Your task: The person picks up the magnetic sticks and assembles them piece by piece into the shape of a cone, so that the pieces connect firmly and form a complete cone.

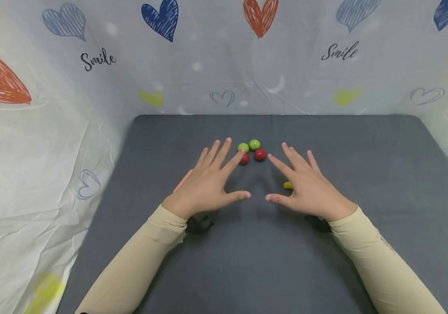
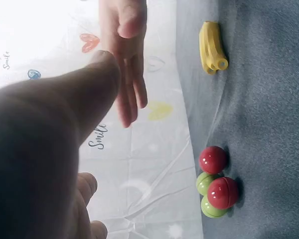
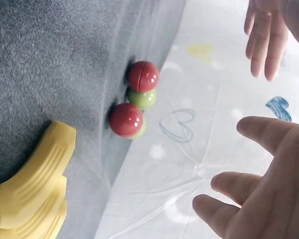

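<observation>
Both bare hands hover over the grey table with their fingers spread, holding nothing. My left hand [image 1: 207, 182] is on the left, its index fingertip overlapping a red ball in the head view. My right hand [image 1: 309, 187] mirrors it, partly covering a yellow piece [image 1: 288, 185] on the table. In the right wrist view this yellow piece shows as a ridged toy banana bunch [image 3: 37, 186]. Two glossy red balls [image 1: 260, 155] and two green balls [image 1: 254, 145], each with a seam, lie clustered beyond the fingertips, the green ones farther back.
The grey cloth-covered table [image 1: 263, 266] reaches back to a white hanging sheet [image 1: 192, 87] printed with hearts and the word Smile. More sheet borders the table at the left and right. Dark straps [image 1: 200, 224] show under both wrists.
</observation>
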`<control>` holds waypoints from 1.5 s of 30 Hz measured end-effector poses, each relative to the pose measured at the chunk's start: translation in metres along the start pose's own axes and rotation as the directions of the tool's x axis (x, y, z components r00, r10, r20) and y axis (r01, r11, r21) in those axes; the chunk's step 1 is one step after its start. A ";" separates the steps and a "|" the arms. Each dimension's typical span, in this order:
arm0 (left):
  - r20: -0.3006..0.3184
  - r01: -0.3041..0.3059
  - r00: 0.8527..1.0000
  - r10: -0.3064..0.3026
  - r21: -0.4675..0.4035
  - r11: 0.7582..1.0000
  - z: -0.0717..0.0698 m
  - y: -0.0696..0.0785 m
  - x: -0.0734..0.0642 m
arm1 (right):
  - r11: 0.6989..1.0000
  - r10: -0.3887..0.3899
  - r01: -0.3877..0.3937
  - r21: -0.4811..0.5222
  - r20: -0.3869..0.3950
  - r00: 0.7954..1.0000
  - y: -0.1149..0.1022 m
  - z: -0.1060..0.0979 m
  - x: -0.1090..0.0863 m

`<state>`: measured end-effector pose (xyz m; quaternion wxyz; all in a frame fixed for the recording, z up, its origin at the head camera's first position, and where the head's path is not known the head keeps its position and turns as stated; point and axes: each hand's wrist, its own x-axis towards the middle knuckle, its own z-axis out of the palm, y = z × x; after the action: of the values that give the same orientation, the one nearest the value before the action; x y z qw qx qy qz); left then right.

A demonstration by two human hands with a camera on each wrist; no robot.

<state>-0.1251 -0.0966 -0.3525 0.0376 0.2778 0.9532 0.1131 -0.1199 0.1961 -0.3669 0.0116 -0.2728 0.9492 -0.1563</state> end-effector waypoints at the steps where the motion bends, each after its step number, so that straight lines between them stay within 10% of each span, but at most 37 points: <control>1: 0.002 0.003 1.000 -0.003 -0.002 1.000 0.000 0.000 0.001 | 1.000 -0.004 0.004 0.002 -0.002 1.000 0.000 0.000 0.000; 17: 0.004 0.030 1.000 -0.030 -0.035 0.999 0.016 -0.003 0.013 | 1.000 0.002 -0.002 0.020 0.012 1.000 0.005 0.004 0.001; 30: -0.001 0.086 0.996 -0.087 -0.169 0.982 0.036 -0.020 0.049 | 1.000 0.021 -0.021 0.021 -0.029 0.999 0.022 0.010 -0.009; 45: -0.073 0.020 0.997 -0.023 -0.045 0.999 0.055 -0.022 0.080 | 0.999 0.044 -0.044 -0.031 -0.022 0.999 0.035 0.018 -0.016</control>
<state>-0.1969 -0.0608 -0.4116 0.0100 0.2623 0.9541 0.1438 -0.1225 0.2269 -0.3959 0.0007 -0.2504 0.9574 -0.1437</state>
